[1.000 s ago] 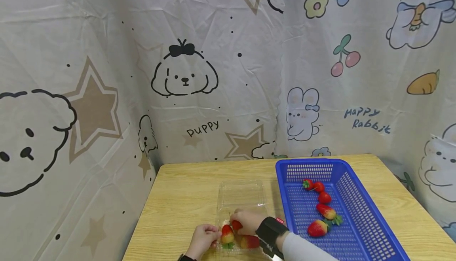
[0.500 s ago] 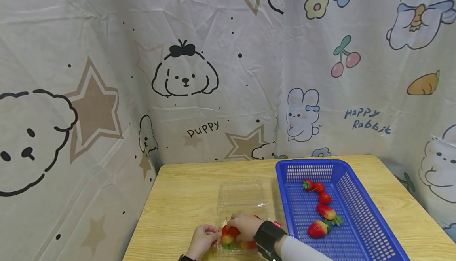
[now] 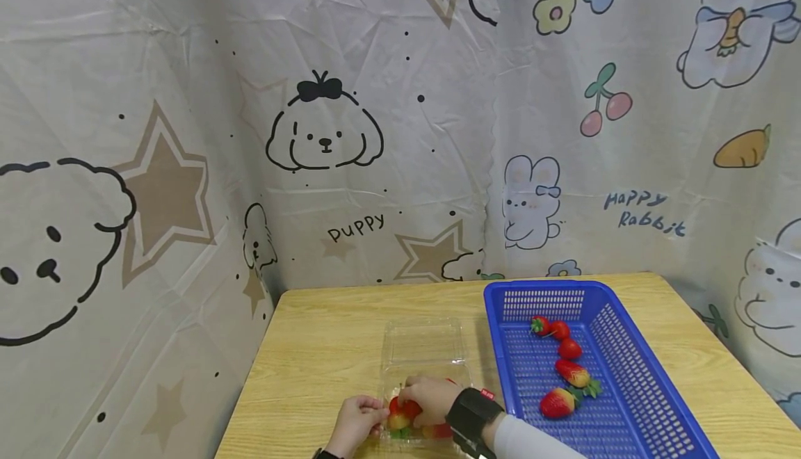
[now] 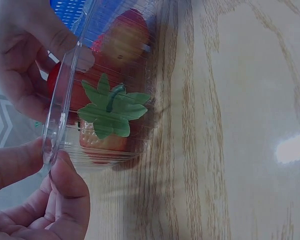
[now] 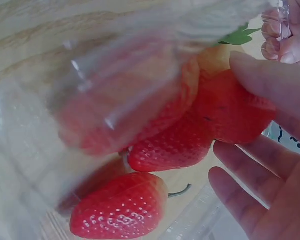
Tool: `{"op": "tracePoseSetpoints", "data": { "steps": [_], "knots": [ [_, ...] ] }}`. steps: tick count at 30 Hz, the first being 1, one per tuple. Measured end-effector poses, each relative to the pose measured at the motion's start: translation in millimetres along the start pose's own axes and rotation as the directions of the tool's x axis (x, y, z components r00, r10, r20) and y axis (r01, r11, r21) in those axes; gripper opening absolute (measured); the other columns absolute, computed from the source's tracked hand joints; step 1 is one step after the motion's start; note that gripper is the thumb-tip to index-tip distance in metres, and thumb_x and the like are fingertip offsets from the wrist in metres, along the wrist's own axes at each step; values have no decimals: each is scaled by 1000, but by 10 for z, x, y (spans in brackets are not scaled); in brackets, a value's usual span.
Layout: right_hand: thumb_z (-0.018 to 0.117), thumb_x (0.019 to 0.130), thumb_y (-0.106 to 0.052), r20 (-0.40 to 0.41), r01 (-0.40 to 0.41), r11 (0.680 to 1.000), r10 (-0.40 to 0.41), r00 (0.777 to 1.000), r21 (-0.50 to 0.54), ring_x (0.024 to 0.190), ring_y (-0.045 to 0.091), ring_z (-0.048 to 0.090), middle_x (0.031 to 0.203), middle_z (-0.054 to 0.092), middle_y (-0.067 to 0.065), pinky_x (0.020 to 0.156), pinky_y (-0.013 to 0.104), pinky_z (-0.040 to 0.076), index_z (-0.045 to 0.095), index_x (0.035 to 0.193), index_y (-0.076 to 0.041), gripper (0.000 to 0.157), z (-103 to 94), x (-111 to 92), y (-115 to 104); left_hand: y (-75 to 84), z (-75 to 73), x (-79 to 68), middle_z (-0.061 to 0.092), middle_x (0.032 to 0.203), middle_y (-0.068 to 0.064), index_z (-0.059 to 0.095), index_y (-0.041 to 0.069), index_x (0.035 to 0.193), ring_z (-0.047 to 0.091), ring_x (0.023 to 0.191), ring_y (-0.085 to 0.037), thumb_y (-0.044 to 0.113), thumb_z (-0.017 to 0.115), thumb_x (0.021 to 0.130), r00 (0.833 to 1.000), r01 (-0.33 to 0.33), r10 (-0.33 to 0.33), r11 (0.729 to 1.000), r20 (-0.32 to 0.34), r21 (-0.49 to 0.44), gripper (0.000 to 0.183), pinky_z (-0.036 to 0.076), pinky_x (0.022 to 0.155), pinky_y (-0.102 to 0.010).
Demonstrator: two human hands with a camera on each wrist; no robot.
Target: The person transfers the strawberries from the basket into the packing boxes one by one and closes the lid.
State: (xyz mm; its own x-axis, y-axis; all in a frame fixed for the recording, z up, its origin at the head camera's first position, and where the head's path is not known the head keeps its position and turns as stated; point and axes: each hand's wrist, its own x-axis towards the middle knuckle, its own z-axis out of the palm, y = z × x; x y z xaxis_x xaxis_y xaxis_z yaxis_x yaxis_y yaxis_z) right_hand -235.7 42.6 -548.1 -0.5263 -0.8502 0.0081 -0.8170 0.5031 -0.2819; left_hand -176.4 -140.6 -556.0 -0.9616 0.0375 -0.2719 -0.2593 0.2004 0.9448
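Note:
My left hand (image 3: pixel 357 423) pinches the left rim of a clear plastic box (image 4: pixel 65 92) between thumb and fingers. Inside the box my right hand (image 3: pixel 432 400) holds a small red strawberry (image 5: pixel 235 107), its thumb on top and fingers beneath. That fruit sits against a red-and-yellow strawberry with green leaves (image 4: pixel 112 107) near the box's left side. Further strawberries lie in the box, among them one with a thin stem (image 5: pixel 117 205) and a large one (image 5: pixel 135 110) seen through the blurred plastic wall. In the head view my right hand covers part of the fruit.
The box's see-through lid (image 3: pixel 422 341) lies folded back, away from me. To the right stands a blue basket (image 3: pixel 505 375) with several strawberries, such as a large red-and-yellow one (image 3: pixel 558 402). A patterned curtain (image 3: pixel 375 132) hangs behind the wooden table (image 3: pixel 325 334).
My right hand has moved slightly left and down with its strawberry, up against the leafy one, and uncovered a red fruit behind it. My left hand stays on the rim.

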Motion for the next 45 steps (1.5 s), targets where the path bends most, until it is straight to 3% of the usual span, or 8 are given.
{"op": "tracePoseSetpoints", "data": {
  "steps": [8, 13, 16, 20, 25, 32, 37, 45],
  "knots": [
    [76, 72, -17, 44, -23, 999, 21, 999, 46, 77, 4, 52, 93, 57, -4, 68, 13, 43, 65, 103, -15, 33, -302, -44, -78, -5, 2, -4, 55, 63, 0, 57, -10, 86, 50, 51, -6, -2, 61, 82, 1000, -1, 1, 1000, -1, -10, 10, 46, 49, -20],
    [71, 79, -19, 49, -70, 993, 65, 997, 100, 97, 12, 56, 109, 56, 2, 81, 22, 47, 60, 117, -15, 40, -664, -110, -55, 1, 3, -6, 55, 63, 0, 57, -11, 86, 50, 51, -6, -3, 62, 82, 1000, 1, -1, 1000, 1, -20, 10, 46, 48, -20],
    [68, 82, -19, -13, -108, 983, 111, 994, 149, 106, 19, 53, 120, 51, 6, 87, 31, 46, 53, 125, -14, 46, -884, -175, 16, 3, 2, -6, 56, 64, 0, 57, -12, 86, 51, 51, -6, -3, 62, 82, 1000, -1, 1, 1000, 3, -16, 11, 46, 48, -20],
    [67, 84, -19, -196, -137, 978, 167, 966, 156, 114, 29, 49, 130, 45, 12, 90, 42, 45, 45, 133, -14, 55, -1126, -304, 186, 8, 1, -11, 56, 65, -1, 57, -11, 87, 51, 51, -6, -3, 62, 82, 1000, 11, -11, 1000, 2, -7, 10, 46, 48, -20],
    [70, 80, -20, -444, -233, 965, 262, 857, 120, 122, 36, 40, 137, 38, 17, 96, 54, 36, 39, 137, -16, 65, -1305, -506, 473, 10, 0, -14, 56, 65, -1, 56, -11, 87, 51, 52, -6, -3, 61, 82, 1000, 19, -19, 1000, 6, -6, 10, 46, 49, -20],
    [70, 80, -19, -564, -432, 884, 453, 690, 180, 128, 42, 27, 144, 25, 19, 100, 63, 20, 34, 139, -16, 69, -1278, -855, 911, 19, -5, -21, 56, 64, 0, 56, -12, 87, 51, 51, -5, -4, 61, 82, 1000, 1, 0, 1000, 12, -17, 11, 46, 48, -20],
    [68, 78, -13, -587, -556, 795, 576, 569, 241, 123, 49, 28, 139, 28, 26, 96, 66, 22, 36, 135, -8, 66, -1094, -1101, 1162, 22, -5, -27, 55, 63, 1, 56, -12, 87, 50, 50, -5, -4, 61, 81, 1000, -2, 2, 1000, 12, -16, 11, 46, 49, -20],
    [66, 78, -13, -442, -745, 602, 774, 454, 289, 117, 54, 33, 131, 31, 35, 88, 66, 32, 36, 132, 5, 64, -750, -1411, 1349, 14, -5, -6, 54, 64, 0, 56, -11, 87, 50, 51, -6, -3, 62, 81, 1000, 21, -21, 1000, 3, -9, 11, 46, 49, -21]
  ]
}}
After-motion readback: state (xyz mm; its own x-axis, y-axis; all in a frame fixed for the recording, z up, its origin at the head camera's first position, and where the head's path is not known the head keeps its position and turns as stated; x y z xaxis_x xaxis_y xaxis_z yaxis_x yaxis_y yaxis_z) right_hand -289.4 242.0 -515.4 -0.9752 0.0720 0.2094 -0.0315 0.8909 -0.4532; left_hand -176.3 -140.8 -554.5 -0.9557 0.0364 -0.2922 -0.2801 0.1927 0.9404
